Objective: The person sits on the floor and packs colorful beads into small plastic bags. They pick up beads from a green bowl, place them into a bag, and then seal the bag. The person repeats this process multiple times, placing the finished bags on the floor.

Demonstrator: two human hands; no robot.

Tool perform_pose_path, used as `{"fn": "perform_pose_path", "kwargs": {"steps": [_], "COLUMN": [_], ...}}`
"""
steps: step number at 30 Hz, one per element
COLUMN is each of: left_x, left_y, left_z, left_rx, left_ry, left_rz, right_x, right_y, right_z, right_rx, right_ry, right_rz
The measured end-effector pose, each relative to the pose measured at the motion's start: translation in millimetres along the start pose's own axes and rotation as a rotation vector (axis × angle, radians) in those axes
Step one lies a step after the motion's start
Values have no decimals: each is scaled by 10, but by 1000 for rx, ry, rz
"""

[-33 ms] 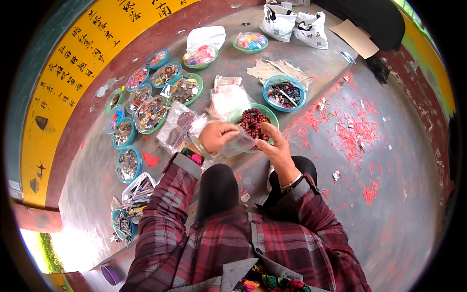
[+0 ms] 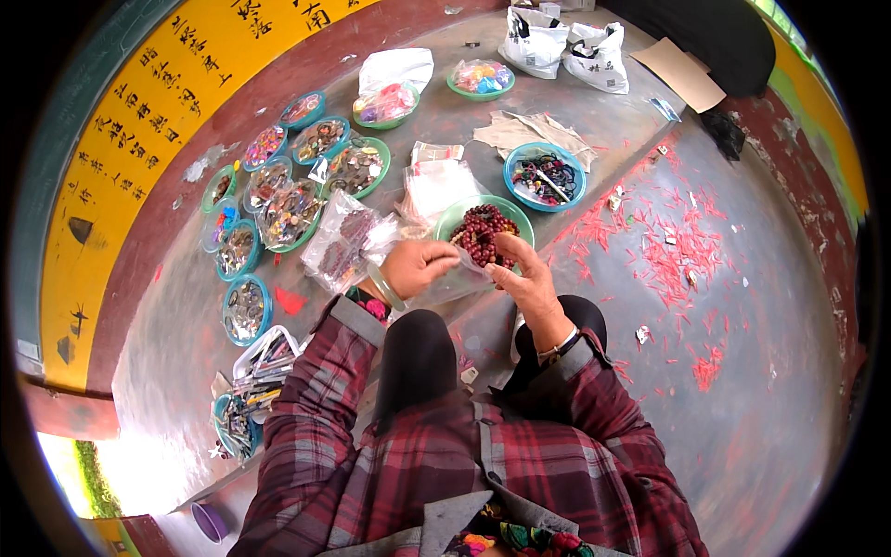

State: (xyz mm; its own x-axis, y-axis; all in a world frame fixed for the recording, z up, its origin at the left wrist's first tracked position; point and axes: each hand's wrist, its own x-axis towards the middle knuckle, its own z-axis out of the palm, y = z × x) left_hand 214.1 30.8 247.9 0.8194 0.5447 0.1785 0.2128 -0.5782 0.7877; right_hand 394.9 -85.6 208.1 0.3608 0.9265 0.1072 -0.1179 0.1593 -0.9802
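Observation:
A small clear plastic bag (image 2: 453, 284) is stretched between my two hands, over the near rim of a green bowl (image 2: 446, 220). My left hand (image 2: 418, 267) pinches one side of it between thumb and fingers. On the other side, the thumb and fingers of my right hand (image 2: 531, 290) close on the bag's edge. Dark red bead strings (image 2: 483, 230) are heaped in the bowl, just beyond my fingertips. Whether anything is inside the bag is hard to see. By my left wrist lies a larger clear bag (image 2: 339, 246) with dark red beads in it.
Beyond the bowl is a stack of clear packets (image 2: 438, 190). A blue basin (image 2: 510, 186) of dark cords stands to its right. Several bowls of trinkets (image 2: 292, 213) spread to the left, near a pen basket (image 2: 269, 357). Red scraps (image 2: 677, 246) litter the floor at right.
The clear bag between my hands has changed shape a little. My hands stay almost where they were, and the bowls have not moved.

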Motion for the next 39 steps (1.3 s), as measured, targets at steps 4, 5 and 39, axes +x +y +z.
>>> {"fn": "perform_pose_path", "kwargs": {"steps": [4, 5, 39], "left_x": [-345, -398, -808], "left_y": [252, 222, 121], "left_z": [132, 184, 538], "left_rx": [-38, -54, -953], "left_ry": [-28, -5, 647], "left_rz": [-42, -59, -454], "right_x": [-114, -116, -93], "right_y": [-203, -179, 28], "right_z": [133, 120, 84], "right_rx": [28, 44, 313], "right_ry": [-257, -320, -85], "right_rz": [235, 281, 149]}}
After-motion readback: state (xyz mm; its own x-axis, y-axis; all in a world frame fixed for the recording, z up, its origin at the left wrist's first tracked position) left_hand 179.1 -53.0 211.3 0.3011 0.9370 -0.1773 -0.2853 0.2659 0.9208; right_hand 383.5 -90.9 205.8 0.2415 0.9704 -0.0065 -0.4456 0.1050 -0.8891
